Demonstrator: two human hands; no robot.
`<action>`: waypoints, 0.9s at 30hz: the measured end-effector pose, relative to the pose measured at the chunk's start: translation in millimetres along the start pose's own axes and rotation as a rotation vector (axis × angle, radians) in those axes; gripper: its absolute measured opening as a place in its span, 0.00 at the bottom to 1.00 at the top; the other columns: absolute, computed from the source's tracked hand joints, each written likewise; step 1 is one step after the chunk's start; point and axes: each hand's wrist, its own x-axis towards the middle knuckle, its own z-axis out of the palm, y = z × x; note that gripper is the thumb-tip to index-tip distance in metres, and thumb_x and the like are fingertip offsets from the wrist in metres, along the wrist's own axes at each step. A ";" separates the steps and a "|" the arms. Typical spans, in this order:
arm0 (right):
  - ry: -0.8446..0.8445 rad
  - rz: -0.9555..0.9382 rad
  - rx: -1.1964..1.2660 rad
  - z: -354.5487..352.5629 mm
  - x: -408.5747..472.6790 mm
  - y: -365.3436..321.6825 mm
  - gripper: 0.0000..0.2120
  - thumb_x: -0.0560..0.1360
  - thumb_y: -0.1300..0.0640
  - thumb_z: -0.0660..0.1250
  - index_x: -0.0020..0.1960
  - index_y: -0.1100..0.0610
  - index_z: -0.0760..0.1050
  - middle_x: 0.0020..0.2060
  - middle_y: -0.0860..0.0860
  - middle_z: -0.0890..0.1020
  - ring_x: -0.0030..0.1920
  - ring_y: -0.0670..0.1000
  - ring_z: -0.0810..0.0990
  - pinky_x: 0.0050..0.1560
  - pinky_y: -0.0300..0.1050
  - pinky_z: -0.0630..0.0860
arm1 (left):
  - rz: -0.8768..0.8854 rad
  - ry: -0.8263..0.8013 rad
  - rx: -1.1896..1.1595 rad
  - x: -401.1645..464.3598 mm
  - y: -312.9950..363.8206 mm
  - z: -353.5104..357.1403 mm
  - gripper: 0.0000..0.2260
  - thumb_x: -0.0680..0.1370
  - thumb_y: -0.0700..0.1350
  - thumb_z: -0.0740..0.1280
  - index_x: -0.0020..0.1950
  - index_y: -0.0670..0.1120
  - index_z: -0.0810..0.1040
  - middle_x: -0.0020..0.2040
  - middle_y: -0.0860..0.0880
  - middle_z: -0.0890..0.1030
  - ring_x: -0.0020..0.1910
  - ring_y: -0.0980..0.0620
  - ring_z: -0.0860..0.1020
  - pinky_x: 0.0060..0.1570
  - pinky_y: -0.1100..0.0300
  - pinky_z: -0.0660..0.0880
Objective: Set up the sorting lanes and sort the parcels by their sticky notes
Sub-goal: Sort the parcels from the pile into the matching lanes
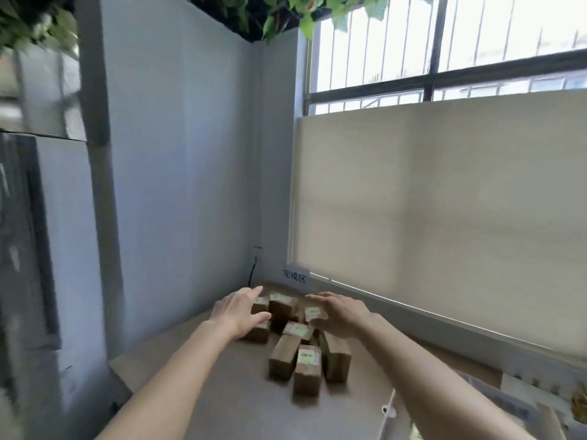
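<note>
left hand (239, 312): reaching forward, fingers straight and spread, holding nothing; at the left edge of the box cluster, over the two leftmost boxes; contact unclear, blurred
right hand (341, 314): reaching forward, palm down, fingers loosely extended, gripping nothing; over the right rear of the cluster, fingertips near a box with a pale note; touching or just above, cannot tell
parcels (293, 338): small brown cardboard boxes bunched together on the counter, between and in front of both hands; some upright, some tipped against each other
near parcel (307, 369): closest to the camera, stands upright, sticky note on top
sticky notes (308, 355): pale yellow-green, on the top faces of several boxes; writing too blurred to read
rear parcels (282, 308): taller dark box in the middle back, note on top, between the two hands
counter (222, 392): tan surface, runs into the corner
label sign (294, 275): white card with dark characters, leaning at the back of the counter in the corner, behind the cluster
black cable (253, 271): hangs down the wall corner, left of the sign
roller blind (444, 217): beige, covers the lower window on the right
window bars (397, 36): above the blind, bright outside
leaves (286, 11): green, hanging at the top
white cable (389, 408): lies on the counter lower right, beside the right forearm
</note>
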 end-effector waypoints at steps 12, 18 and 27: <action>-0.003 -0.045 -0.024 31.7 136.3 -172.5 0.29 0.81 0.43 0.61 0.80 0.40 0.58 0.77 0.43 0.66 0.74 0.52 0.68 0.62 0.50 0.73 | -0.094 -0.031 0.004 4.4 -217.8 -33.2 0.32 0.78 0.63 0.62 0.79 0.56 0.58 0.76 0.54 0.64 0.71 0.49 0.69 0.63 0.53 0.70; -0.030 -0.019 -0.071 58.3 198.1 -193.3 0.27 0.80 0.43 0.62 0.78 0.43 0.62 0.74 0.47 0.70 0.72 0.54 0.70 0.63 0.50 0.74 | -0.110 -0.057 -0.032 36.4 -279.2 -18.5 0.31 0.78 0.63 0.62 0.79 0.56 0.58 0.76 0.54 0.64 0.71 0.49 0.69 0.64 0.53 0.70; -0.090 0.046 -0.058 101.9 336.9 -182.9 0.32 0.80 0.42 0.63 0.81 0.42 0.56 0.76 0.45 0.66 0.74 0.52 0.68 0.63 0.50 0.73 | -0.083 -0.106 -0.032 152.5 -352.6 20.5 0.31 0.79 0.63 0.62 0.79 0.56 0.57 0.77 0.55 0.63 0.72 0.50 0.68 0.64 0.53 0.69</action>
